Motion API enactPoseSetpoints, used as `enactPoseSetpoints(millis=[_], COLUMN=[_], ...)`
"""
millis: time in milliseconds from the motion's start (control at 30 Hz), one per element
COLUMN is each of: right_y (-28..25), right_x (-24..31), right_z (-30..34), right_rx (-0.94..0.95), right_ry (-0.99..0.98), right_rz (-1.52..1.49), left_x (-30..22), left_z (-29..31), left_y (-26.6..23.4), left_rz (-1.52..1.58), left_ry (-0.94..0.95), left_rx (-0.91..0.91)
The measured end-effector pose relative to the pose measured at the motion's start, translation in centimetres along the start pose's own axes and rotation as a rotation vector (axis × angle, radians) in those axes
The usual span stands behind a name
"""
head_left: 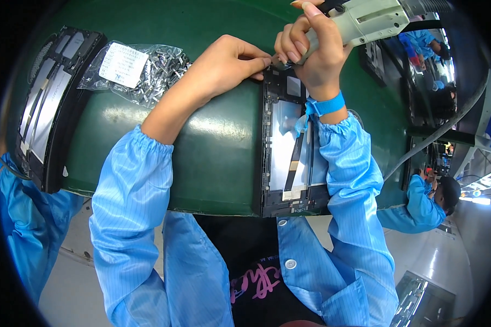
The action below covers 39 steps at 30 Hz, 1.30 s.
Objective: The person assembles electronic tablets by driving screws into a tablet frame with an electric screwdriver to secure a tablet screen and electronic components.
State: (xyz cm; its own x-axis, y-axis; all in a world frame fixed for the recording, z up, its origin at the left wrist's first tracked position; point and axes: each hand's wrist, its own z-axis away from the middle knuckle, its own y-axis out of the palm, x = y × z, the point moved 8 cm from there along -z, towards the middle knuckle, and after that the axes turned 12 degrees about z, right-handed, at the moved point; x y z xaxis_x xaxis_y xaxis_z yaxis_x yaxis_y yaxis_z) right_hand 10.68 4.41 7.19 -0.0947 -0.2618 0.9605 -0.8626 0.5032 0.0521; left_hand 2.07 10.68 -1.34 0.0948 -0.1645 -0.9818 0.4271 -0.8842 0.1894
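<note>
My right hand (319,49), with a blue wrist strap (328,105), is wrapped round a pale grey electric screwdriver (368,22). The tool slants down to the left, its tip at the far end of a tablet-like device (286,158) lying lengthwise before me. Black frame edges, silver panels and a dark flat cable show inside the device. At that same far end, my left hand (229,62) has thumb and fingers pinched together beside the tip. Whatever they pinch is too small or hidden to make out.
Left on the green mat (213,185) lies a clear bag (158,71) of small metal parts with a white label. A similar opened device (54,103) stands beyond it. Grey cable (453,128) runs at right. People in blue sleeves are at both sides.
</note>
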Motion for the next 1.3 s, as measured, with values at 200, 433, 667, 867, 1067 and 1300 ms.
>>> enactPoseSetpoints(millis=[200,433,667,867,1067,1300], right_y=[0.1,0.4,0.6,0.1,0.5,-0.9], right_x=[0.1,0.1,-0.3,-0.5,0.8,-0.7], right_z=[-0.2,-0.2,0.1,-0.2,-0.9,0.2], right_rx=[0.0,0.007,0.008,0.0,-0.025,-0.125], right_ry=[-0.006,-0.002,0.006,0.017,0.01,0.007], right_rz=[0.009,0.021,-0.004,-0.001,0.051,0.068], left_x=[-0.1,-0.1,-0.2,0.1,-1.2,-7.2], left_z=[-0.1,-0.1,0.4,-0.1,-0.4,8.0], left_y=[-0.2,0.0,0.2,0.3,0.0,5.7], left_rz=[0.005,-0.006,-0.036,-0.039,-0.045,-0.919], left_ry=[0.004,0.011,-0.001,0.01,0.017,0.559], left_rx=[0.006,0.014,0.019,0.019,0.022,-0.27])
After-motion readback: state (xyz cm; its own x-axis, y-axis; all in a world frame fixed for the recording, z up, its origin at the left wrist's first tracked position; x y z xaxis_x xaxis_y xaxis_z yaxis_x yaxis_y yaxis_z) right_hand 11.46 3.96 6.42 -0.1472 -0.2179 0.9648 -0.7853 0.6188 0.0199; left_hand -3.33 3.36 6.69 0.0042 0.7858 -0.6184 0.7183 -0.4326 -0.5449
